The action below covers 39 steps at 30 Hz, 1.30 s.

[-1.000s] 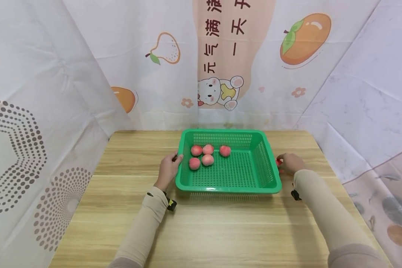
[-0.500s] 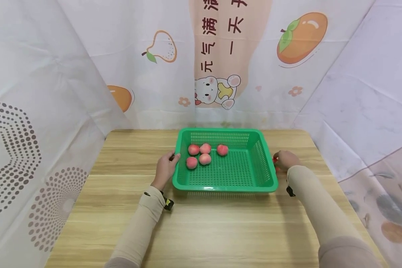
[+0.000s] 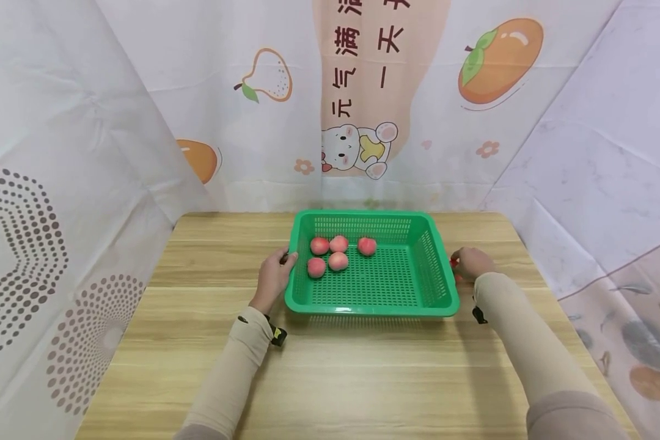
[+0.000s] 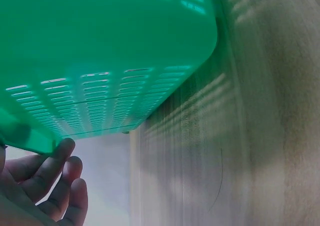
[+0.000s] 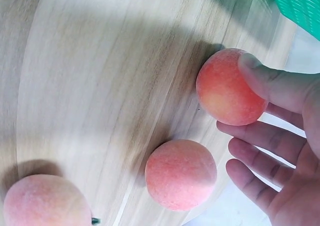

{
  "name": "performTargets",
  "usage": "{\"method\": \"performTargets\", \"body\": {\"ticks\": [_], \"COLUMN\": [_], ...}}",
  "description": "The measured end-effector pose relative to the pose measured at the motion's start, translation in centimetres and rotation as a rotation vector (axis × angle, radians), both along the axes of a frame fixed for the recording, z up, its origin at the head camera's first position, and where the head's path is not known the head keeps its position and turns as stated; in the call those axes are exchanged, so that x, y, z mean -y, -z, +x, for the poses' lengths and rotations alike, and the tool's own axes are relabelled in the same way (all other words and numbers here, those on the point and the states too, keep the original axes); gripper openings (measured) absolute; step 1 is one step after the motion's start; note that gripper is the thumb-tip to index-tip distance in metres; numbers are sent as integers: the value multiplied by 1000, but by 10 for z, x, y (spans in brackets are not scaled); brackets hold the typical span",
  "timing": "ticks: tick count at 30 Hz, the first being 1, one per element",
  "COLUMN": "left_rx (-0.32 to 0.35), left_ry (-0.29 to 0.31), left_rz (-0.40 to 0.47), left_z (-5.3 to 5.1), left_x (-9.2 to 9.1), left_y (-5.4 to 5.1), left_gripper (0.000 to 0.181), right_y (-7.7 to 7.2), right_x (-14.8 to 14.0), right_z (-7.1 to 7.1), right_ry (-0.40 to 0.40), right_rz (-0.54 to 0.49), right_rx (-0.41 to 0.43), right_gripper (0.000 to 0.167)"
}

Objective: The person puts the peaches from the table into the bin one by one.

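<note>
- Back wall: a creased white sheet (image 3: 198, 61) printed with orange mangoes (image 3: 500, 61), a pear outline (image 3: 267, 74), dark Chinese characters (image 3: 346, 41) and a white cartoon animal (image 3: 357, 150) lying sideways.
- Left wall: pale, wrinkled fabric (image 3: 77, 98) with brown dot patterns (image 3: 51, 253).
- Right wall: white, faintly marbled cloth (image 3: 610, 122), pinkish lower down.
- Furniture: a light wood-grain table (image 3: 242, 235).
- Light: bright and soft, leaving a pale sheen (image 3: 363, 366) on the table's nearer part.

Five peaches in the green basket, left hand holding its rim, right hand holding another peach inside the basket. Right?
No: the peach in the right hand is outside the green basket, beyond its right side, as the head and right wrist views show. Five peaches inside and the left hand holding the rim are right.
</note>
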State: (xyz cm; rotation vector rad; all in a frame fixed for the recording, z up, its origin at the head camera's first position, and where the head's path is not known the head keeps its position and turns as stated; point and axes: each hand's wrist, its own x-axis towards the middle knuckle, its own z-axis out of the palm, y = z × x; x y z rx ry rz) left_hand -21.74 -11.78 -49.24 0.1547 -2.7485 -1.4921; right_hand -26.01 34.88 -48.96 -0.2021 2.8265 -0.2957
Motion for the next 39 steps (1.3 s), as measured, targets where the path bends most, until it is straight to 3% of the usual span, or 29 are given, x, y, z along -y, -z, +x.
{"method": "performTargets", "body": {"ticks": [11,21,29,39], "left_rx": [-19,-1,-8,5], "left_ry": [35,23,29,16], "left_rz": [-45,-72,-53,-6], "left_z": [-5,2,2,1], "left_x": [0,2,0,0], "left_y": [-5,-2,-1,0], "left_gripper": [47,48,48,47], "right_y": [-6,-1,5,4], "right_x": [-3,-5,-9,-9], "right_z": [-4,-1,5,-1], "right_ry": [17,1,23,59], "right_rz": [-9,-22,-40,-98], "right_rx": [-7,-10,13,46], "right_gripper": [39,39,45,44]}}
